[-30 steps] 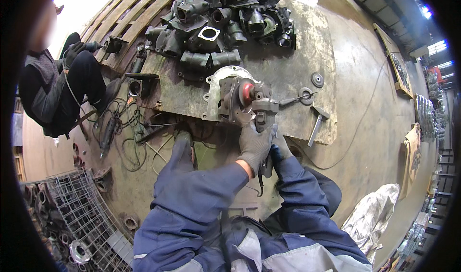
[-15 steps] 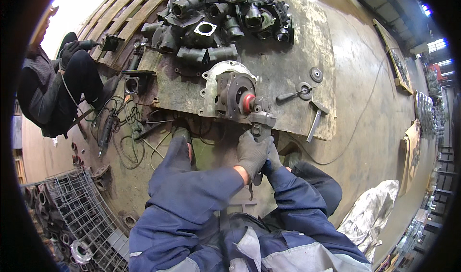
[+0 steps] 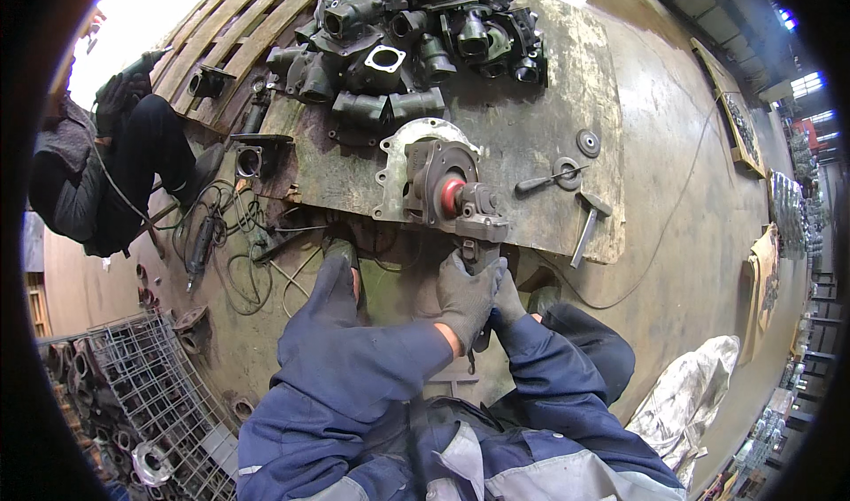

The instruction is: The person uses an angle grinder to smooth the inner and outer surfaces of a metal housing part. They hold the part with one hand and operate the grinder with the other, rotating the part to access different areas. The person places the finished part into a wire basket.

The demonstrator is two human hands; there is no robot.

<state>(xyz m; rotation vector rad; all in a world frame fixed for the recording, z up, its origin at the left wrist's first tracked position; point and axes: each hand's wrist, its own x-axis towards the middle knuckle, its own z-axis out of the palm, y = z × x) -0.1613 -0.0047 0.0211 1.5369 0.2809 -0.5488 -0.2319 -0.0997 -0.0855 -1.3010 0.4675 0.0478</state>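
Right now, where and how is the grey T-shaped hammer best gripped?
Probably by the slim, straight handle of the grey T-shaped hammer, coming from the near side: the handle points that way and reaches the near edge of the worn, stained board, while the crosswise head lies farther off.

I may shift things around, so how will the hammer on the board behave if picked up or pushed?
The hammer will probably feel head-heavy, its blocky metal-looking head sitting on a slim handle. That straight handle suggests it stays stiff. Pushed across the board, it likely slides rather than rolls, given the angular head.
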